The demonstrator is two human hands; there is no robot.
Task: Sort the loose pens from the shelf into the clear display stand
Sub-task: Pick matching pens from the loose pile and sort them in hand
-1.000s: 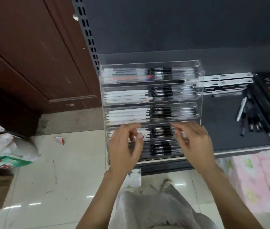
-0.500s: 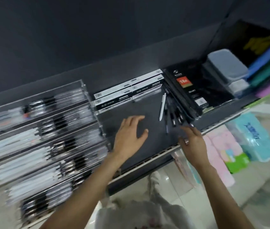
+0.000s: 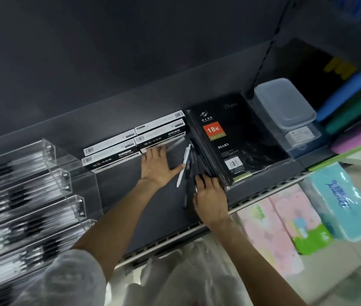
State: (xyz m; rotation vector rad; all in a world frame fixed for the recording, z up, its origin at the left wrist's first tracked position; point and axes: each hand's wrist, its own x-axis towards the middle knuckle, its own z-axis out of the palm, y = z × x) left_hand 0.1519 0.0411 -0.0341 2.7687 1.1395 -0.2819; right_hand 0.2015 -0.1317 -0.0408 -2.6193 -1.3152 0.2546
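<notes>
Several loose pens lie on the dark shelf [image 3: 131, 195] beside a black diary: one white pen [image 3: 183, 166] and a bunch of black pens [image 3: 191, 166]. My left hand [image 3: 157, 166] rests flat and spread on the shelf just left of the white pen, its thumb touching it. On the near ends of the black pens sits my right hand [image 3: 210, 195], fingers bent over them; I cannot see whether it grips any. The clear tiered display stand [image 3: 49, 180], filled with rows of pens, is at the far left, blurred.
Black-and-white pen boxes [image 3: 135, 142] lie behind my left hand. The wrapped black diary [image 3: 237, 146] borders the pens on the right, then clear plastic boxes [image 3: 285, 107] and coloured folders [image 3: 351, 102]. Tissue packs [image 3: 338, 202] sit below the shelf edge.
Both hands left the display stand and moved right to the loose pens. The view swung right; the stand now sits at the far left.
</notes>
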